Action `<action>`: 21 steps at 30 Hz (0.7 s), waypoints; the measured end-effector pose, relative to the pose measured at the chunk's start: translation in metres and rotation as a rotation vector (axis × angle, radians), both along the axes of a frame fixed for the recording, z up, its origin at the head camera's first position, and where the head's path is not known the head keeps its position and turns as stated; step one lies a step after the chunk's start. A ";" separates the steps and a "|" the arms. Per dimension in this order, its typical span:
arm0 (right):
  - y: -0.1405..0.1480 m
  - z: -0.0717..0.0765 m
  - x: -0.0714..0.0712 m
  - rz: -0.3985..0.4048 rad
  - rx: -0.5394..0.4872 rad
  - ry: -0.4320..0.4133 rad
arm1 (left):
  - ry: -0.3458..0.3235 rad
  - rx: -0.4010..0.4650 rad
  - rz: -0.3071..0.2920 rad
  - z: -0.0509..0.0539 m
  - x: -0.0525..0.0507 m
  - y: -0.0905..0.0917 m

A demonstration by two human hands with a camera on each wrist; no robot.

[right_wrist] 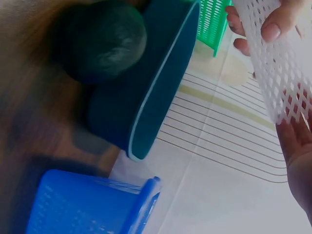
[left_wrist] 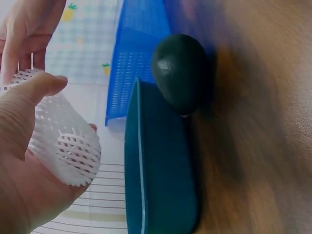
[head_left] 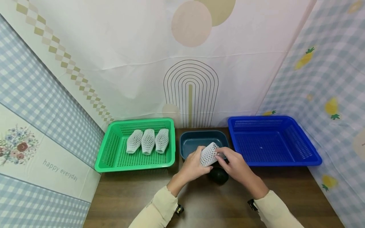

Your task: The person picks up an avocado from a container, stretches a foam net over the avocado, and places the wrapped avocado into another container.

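Note:
My left hand (head_left: 195,163) holds a white foam fruit net (head_left: 209,154), its thumb laid across the mesh in the left wrist view. At the net's other end, my right hand (head_left: 235,163) pinches the rim; some of its fingertips show through the mesh in the right wrist view. A dark green avocado (left_wrist: 180,73) lies on the table just below the hands, touched by neither. Behind the hands stands a dark teal tub (head_left: 203,135), partly hidden by them.
A green basket (head_left: 134,167) on the left bears three white foam nets (head_left: 148,141) side by side; whether they hold anything is unclear. On the right stands a blue basket (head_left: 273,163). The wooden table (head_left: 137,193) ends at a cloth backdrop (head_left: 137,85).

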State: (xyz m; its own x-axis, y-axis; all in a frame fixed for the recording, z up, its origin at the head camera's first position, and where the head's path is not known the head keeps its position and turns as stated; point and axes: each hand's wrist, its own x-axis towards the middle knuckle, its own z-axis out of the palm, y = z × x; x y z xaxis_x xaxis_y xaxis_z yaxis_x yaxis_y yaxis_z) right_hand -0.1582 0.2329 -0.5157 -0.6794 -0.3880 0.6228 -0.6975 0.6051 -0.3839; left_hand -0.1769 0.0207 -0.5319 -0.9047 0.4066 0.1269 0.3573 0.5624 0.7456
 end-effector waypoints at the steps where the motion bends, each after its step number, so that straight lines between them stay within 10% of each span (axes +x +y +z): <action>1: 0.001 -0.001 0.001 -0.015 -0.006 -0.007 | 0.002 -0.003 0.008 -0.001 0.000 -0.001; 11: 0.016 -0.038 0.017 -0.089 -0.076 -0.104 | 0.076 -0.044 0.066 -0.004 -0.002 -0.016; 21: 0.014 -0.087 0.035 -0.168 0.071 -0.232 | 0.108 -0.010 0.056 -0.007 -0.006 -0.027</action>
